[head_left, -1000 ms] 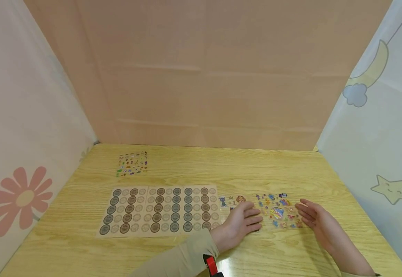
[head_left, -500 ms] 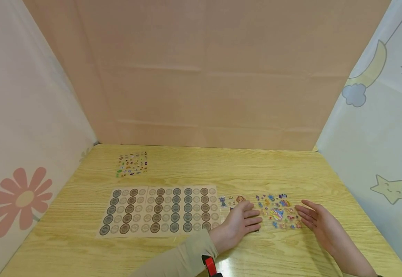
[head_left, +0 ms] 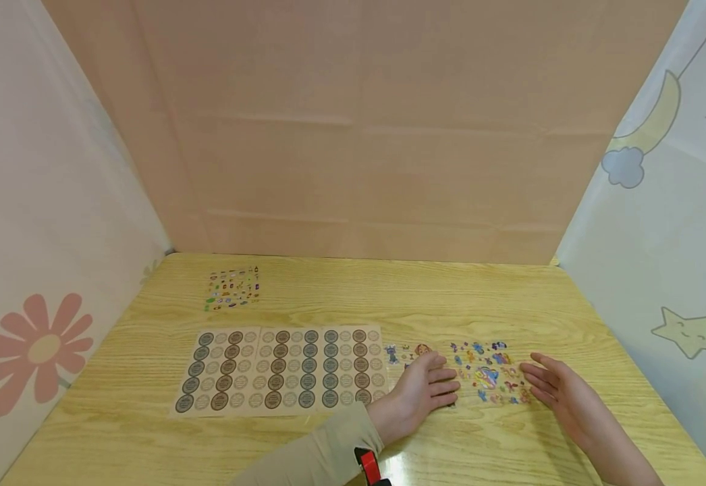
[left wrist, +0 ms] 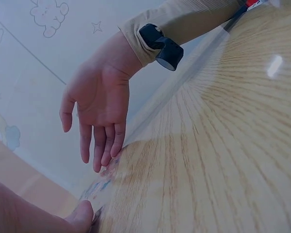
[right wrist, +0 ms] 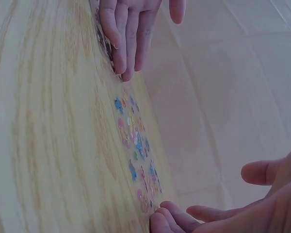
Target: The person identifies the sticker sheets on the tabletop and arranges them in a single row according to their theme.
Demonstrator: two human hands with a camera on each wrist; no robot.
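Note:
Side by side at the right of the table lie two clear sticker sheets. The right one, a colourful sticker sheet (head_left: 486, 376), shows small blue, pink and yellow figures. My left hand (head_left: 416, 395) lies over the other, a cartoon dog sticker sheet (head_left: 422, 349), hiding much of it; its fingers are straight and point right. At the colourful sheet's right edge is my right hand (head_left: 565, 398), fingers extended toward the left. In the right wrist view, its fingertips (right wrist: 167, 213) are at that sheet's near end. Whether they touch it I cannot tell. Neither hand grips anything.
Left of my left hand, sheets of round brown, grey-blue and cream labels (head_left: 280, 370) form a row. A small clear sticker sheet (head_left: 233, 289) lies farther back on the left. Panels enclose the wooden table (head_left: 353, 290) at the back and both sides.
The right hand and the colourful sticker sheet have shifted very slightly to the right. My left hand has stayed almost still.

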